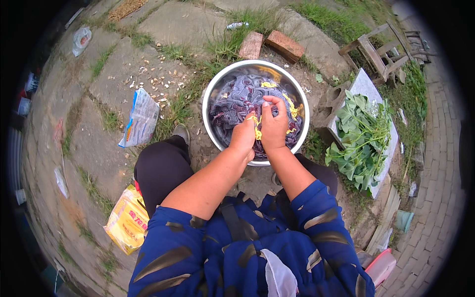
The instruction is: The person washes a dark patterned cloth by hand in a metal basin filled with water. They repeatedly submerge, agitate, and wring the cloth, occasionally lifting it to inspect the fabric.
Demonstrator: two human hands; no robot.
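Observation:
Between my knees a round metal basin (pixel 207 111) stands on the ground. Patterned grey and dark red cloth (pixel 241 87) with yellow trim (pixel 293 107) lies bunched in it and looks wet. My left hand (pixel 243 135) and my right hand (pixel 274 124) are close together over the near half of the basin, with a strip of the yellow trim between them. The left is closed on the cloth at that trim. My right thumb and forefinger are bent towards each other beside it; whether they pinch any cloth is not clear.
Two bricks (pixel 285 46) lie beyond the basin. At right, leafy green stems (pixel 365 137) rest on a pale slab (pixel 365 87), near a wooden stool frame (pixel 374 55). A plastic packet (pixel 141 118) stands at left, with scattered shells (pixel 157 80) behind it and a yellow bag (pixel 128 221) nearer me.

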